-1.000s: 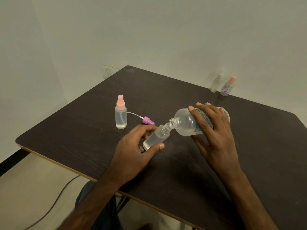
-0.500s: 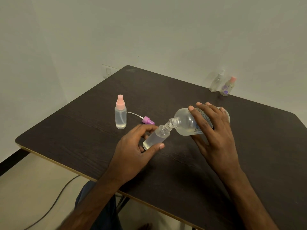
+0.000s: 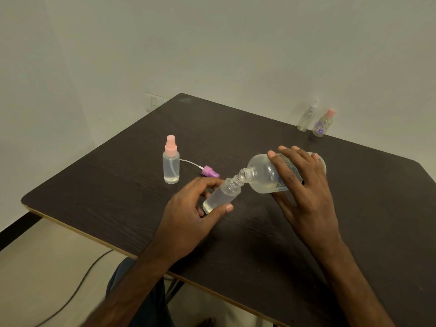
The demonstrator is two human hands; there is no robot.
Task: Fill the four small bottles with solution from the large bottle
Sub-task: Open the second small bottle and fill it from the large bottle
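Held bottle [image 3: 221, 195]: small, clear and uncapped. It is lifted just over the table's middle and tilted, with its threaded neck up and to the right. I see clear liquid pooled at its low end.
Left hand [image 3: 188, 215]: thumb under the base and fingers curled over the top, pinching the held bottle. The forearm runs off the bottom edge.
Large bottle [image 3: 264, 177]: clear and tipped nearly on its side, with its open mouth at the held bottle's neck. I cannot tell whether the rims touch. Clear liquid lies along its lower side.
Label: a printed panel with a blue edge wraps the large bottle. The fingers cover most of it and the print is too small for me to read.
Right hand [image 3: 304, 192]: fingers wrapped over the large bottle and thumb underneath, gripping it. The bottle's base is hidden behind the knuckles.
Pump [image 3: 210, 172]: a purple spray top lying on the table just behind the left hand, with a thin white tube trailing to the left.
Pink-cap bottle [image 3: 171, 165]: small and upright, left of the pump and capped. A dip tube shows inside, with clear liquid at the bottom. I cannot judge the level.
Table [image 3: 106, 192]: dark wood grain with a pale edge. Its right side is cut off.
Clear bottle [image 3: 306, 116]: small, at the far edge by the wall, white top. It is blurred and I cannot make out what is in it.
Flower bottle [image 3: 322, 125]: just right of the clear bottle, pink cap, with purple flower prints and no words I can read.
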